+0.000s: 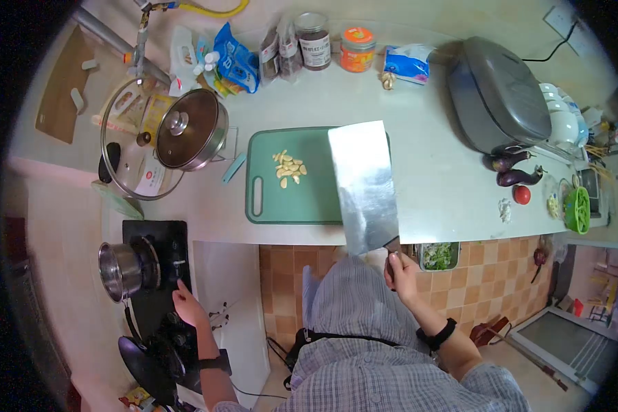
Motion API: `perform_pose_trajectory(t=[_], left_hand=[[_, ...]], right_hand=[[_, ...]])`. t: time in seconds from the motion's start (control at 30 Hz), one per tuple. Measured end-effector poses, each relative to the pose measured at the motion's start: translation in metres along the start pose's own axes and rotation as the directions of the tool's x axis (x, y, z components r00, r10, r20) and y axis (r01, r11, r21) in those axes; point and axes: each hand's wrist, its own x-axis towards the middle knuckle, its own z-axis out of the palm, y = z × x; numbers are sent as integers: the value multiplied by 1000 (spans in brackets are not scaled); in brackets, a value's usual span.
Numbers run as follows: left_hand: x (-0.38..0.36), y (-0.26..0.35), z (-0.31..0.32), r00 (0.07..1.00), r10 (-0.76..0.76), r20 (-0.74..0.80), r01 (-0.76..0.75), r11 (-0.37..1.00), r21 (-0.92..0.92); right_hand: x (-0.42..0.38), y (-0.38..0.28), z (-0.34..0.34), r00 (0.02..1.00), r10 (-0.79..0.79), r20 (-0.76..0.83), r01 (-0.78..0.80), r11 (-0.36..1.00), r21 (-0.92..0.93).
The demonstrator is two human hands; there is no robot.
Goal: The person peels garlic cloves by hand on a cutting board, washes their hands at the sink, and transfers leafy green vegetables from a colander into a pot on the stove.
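Observation:
My right hand (403, 276) is wrapped round the handle of a broad cleaver (364, 185). The blade points away from me and covers the right part of a green cutting board (261, 154). Several pale, peeled garlic pieces (290, 168) lie in a loose group on the board's left half. My left hand (187, 303) is at the right edge of the black stove (165, 235), its fingers partly curled near the controls; whether they touch or hold anything is too small to tell. A steel saucepan (120, 272) stands by the burner, left of this hand.
A lidded pot (191, 130) and a glass lid (127, 175) are left of the board. Jars (357, 51) and packets line the wall. At right are a grey appliance (498, 93), eggplants (518, 177), a tomato (521, 195) and a green basket (577, 209).

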Motion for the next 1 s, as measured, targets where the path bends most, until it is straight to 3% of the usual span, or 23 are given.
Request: perform_pose_trajectory(t=[0.07, 0.13, 0.27, 0.33, 0.4, 0.47, 0.53, 0.6, 0.7, 0.77, 0.87, 1.0], left_hand=[[0, 30, 2, 998, 70, 4, -70, 991, -118], [-1, 52, 9, 977, 208, 57, -190, 956, -225], [-14, 109, 14, 915, 381, 135, -321, 886, -334], [-19, 131, 17, 903, 383, 196, -312, 897, -314], [-28, 148, 20, 843, 484, 234, -336, 813, -475], [-31, 150, 32, 786, 573, 233, -412, 766, -494], [-36, 154, 41, 648, 742, 170, -574, 623, -531], [-37, 154, 49, 630, 748, 209, -552, 621, -557], [-43, 155, 52, 581, 788, 202, -632, 594, -497], [-46, 156, 51, 650, 717, 250, -518, 659, -545], [-45, 152, 61, 677, 686, 266, -434, 664, -609], [-42, 152, 65, 630, 743, 226, -537, 627, -565]], right_hand=[[8, 12, 3, 1000, -6, -11, 5, 1000, -28], [24, 39, 2, 968, 210, -135, -235, 950, -204], [32, 60, 7, 981, 136, -140, -163, 965, -204], [35, 68, 5, 982, 131, -136, -154, 972, -179], [37, 67, 5, 984, 127, -126, -147, 975, -164], [33, 60, 3, 986, 133, -104, -148, 978, -149], [30, 56, 5, 987, 120, -105, -134, 981, -140], [27, 50, 7, 988, 112, -110, -125, 984, -127], [22, 44, 7, 994, 86, -70, -93, 990, -109], [24, 46, 8, 981, 181, -73, -189, 973, -132], [34, 68, 9, 987, 119, -111, -145, 953, -267], [34, 60, 10, 983, 134, -124, -162, 954, -253]])
